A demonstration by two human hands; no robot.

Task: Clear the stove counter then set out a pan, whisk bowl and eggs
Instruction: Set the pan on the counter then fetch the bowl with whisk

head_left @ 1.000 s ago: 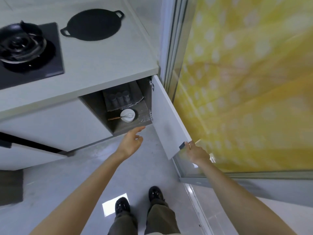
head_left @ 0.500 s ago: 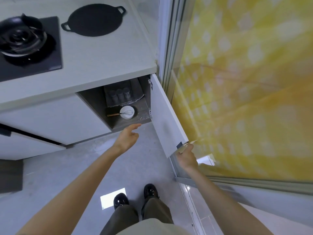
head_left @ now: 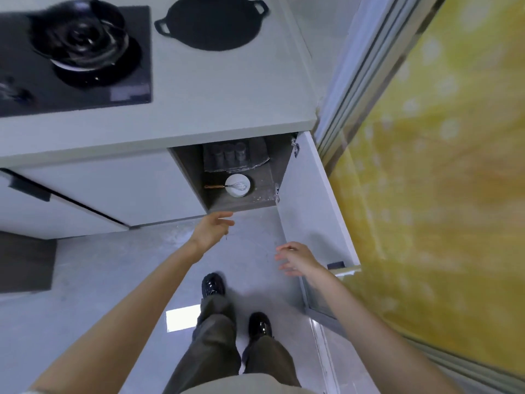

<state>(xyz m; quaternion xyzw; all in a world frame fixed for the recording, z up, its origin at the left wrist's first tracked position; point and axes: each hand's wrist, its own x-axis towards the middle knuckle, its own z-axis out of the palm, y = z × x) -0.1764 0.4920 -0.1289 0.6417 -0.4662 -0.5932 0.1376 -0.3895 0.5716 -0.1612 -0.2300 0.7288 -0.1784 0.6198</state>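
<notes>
The left hand (head_left: 211,228), fingers loose and empty, reaches toward the open cupboard (head_left: 189,172); the right hand (head_left: 295,258), equally slack, hovers beside its door (head_left: 312,209). Inside sits a white bowl (head_left: 237,192) holding a whisk (head_left: 240,185); the black pan (head_left: 211,22) lies on the worktop (head_left: 227,95).

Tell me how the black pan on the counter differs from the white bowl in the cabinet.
The pan is black; the bowl is white. The pan sits on the counter; the bowl sits inside the open cabinet. The pan has two loop handles; the bowl has none and holds a whisk. Both are round.
</notes>
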